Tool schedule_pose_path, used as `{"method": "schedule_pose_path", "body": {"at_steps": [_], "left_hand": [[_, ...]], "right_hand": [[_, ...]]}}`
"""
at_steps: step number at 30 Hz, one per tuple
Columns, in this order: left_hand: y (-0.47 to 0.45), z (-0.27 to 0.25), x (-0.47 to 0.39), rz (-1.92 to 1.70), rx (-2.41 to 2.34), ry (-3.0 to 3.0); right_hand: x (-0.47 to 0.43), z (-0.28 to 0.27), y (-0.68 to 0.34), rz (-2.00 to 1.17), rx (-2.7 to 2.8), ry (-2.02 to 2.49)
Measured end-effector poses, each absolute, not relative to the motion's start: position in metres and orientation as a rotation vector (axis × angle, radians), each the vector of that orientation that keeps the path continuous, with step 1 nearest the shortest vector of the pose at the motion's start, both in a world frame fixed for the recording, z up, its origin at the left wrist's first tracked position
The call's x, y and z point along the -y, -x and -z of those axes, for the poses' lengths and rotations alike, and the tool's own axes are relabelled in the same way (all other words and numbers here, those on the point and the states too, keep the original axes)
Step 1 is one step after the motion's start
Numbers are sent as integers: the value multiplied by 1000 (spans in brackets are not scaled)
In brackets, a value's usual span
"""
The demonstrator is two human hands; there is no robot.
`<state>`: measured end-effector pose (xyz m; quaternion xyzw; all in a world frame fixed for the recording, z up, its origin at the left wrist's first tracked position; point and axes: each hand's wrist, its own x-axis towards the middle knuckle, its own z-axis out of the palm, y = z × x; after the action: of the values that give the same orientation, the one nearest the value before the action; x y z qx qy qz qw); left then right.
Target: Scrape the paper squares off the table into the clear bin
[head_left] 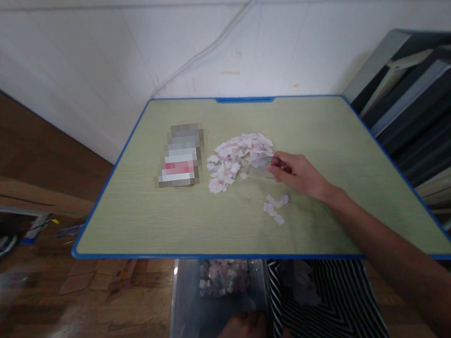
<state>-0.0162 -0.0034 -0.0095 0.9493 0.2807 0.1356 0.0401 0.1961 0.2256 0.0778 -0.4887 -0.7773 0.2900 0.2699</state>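
Here, right hand pinching transparent item, paper scraps alongside

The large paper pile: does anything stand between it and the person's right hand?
Partly: a clear item, perhaps plastic, held by the right hand, lies between it and the left side of the pile. Toward its right end, nothing visible is in the way.

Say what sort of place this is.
Probably a room in a home or a small workroom, hard to tell which: a blue-edged table stands by a white wall, over a wood-look floor.
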Motion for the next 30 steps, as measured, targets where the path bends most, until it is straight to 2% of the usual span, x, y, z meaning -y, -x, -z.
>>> {"method": "schedule_pose_path", "body": {"at_steps": [7,13,18,25,30], "left_hand": [[16,9,3,-368,-833,-2902],[16,11,4,-385,-864,-2924],[16,12,3,-425,-851,-2905],[17,13,4,-425,-848,-2912],[15,13,5,-368,-838,-2879]], "right_hand": [[-222,-104,-232,-1108,2255,1311],[-216,-93,-208,-983,2228,1184],[-210,-85,-187,-1033,2317,1075],[-225,-71,-192,-640,2000,1353],[-229,-70,-186,-569,2078,1384]]}}
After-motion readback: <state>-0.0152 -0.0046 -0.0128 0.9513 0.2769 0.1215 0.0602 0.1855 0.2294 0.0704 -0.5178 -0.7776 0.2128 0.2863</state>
